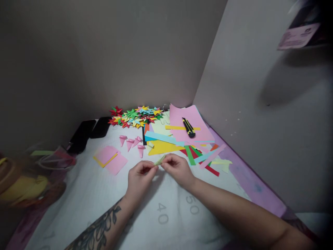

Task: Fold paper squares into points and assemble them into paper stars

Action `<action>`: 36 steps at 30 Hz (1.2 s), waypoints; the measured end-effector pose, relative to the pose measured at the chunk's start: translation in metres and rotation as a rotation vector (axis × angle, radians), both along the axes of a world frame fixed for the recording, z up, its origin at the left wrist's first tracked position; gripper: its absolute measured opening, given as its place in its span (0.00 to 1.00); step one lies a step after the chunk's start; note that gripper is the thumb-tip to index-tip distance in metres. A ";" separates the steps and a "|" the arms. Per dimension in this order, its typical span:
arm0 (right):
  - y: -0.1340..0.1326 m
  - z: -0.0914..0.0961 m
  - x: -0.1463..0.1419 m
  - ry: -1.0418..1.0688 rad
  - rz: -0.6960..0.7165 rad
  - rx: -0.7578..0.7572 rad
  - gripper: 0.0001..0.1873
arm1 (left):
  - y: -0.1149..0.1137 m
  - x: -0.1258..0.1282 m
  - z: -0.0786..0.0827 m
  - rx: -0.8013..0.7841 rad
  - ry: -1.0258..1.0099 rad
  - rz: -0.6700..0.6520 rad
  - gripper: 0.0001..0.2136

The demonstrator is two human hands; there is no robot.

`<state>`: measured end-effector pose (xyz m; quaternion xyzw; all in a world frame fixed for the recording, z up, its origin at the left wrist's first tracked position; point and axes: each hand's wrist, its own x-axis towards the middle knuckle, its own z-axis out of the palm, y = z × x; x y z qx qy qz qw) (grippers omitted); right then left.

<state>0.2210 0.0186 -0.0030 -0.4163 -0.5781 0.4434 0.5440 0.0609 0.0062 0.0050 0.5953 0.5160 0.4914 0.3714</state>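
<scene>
My left hand and my right hand meet over the white mat, both pinching a small pale green folded paper piece between fingertips. Just beyond the hands lie several small pink folded cones. Pink square sheets with a yellow one under them rest to the left of my hands.
A heap of finished multicoloured paper stars sits at the back by the wall. Coloured sheets and strips spread to the right, with a black-and-yellow utility knife on a pink sheet. Two dark phones lie back left; blurred bags sit at the left edge.
</scene>
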 end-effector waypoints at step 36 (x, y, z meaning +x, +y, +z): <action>0.003 -0.008 -0.004 -0.087 0.057 -0.118 0.08 | 0.004 0.006 -0.007 -0.182 -0.066 -0.130 0.11</action>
